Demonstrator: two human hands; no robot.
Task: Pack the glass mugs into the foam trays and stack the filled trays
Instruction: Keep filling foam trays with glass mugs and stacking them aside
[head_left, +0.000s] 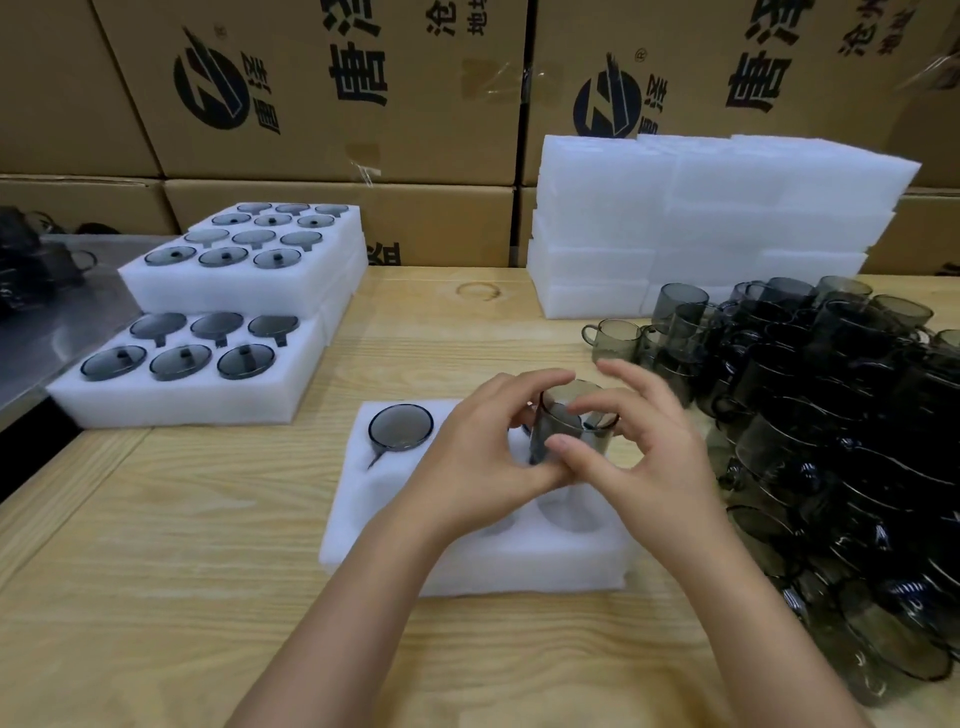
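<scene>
A white foam tray (467, 564) lies on the wooden table in front of me. One smoky glass mug (401, 427) sits in its far left hole. Both hands hold a second smoky glass mug (563, 423) upright above the tray's far middle. My left hand (485, 457) grips its left side with curled fingers. My right hand (639, 441) pinches its right side and rim. The tray's near holes show bare foam; my hands hide part of the tray.
A heap of loose smoky mugs (831, 441) covers the table's right side. Filled trays (208, 374) are stacked at the left. A stack of foam trays (701, 223) stands at the back right, cardboard boxes (337, 104) behind.
</scene>
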